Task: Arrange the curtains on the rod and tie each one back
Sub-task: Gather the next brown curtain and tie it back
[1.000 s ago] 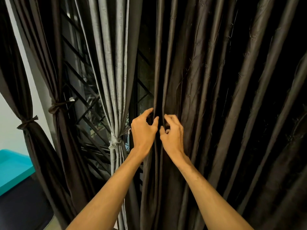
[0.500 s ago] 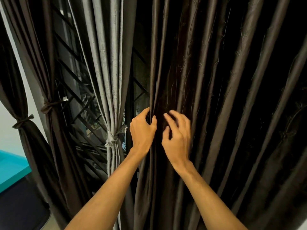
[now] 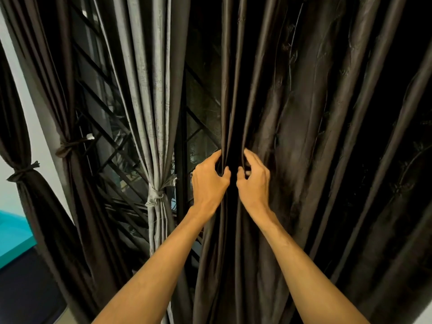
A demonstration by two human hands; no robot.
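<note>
Both forearms reach up from near centre. Left hand (image 3: 209, 181) has its fingers curled round the left edge folds of the loose dark brown curtain (image 3: 327, 160). Right hand (image 3: 253, 181), just beside it, pinches the next fold with thumb and bent fingers. Probably bunching the pleats together so the panel can be tied; it hangs untied, filling centre and right. Left of it, the grey curtain (image 3: 149, 113) is already cinched by a knotted tie (image 3: 154, 197). Farther left, two brown curtains (image 3: 77, 183) are also tied back. Window grille (image 3: 112, 141) shows behind, farthest. Rod not in view.
</note>
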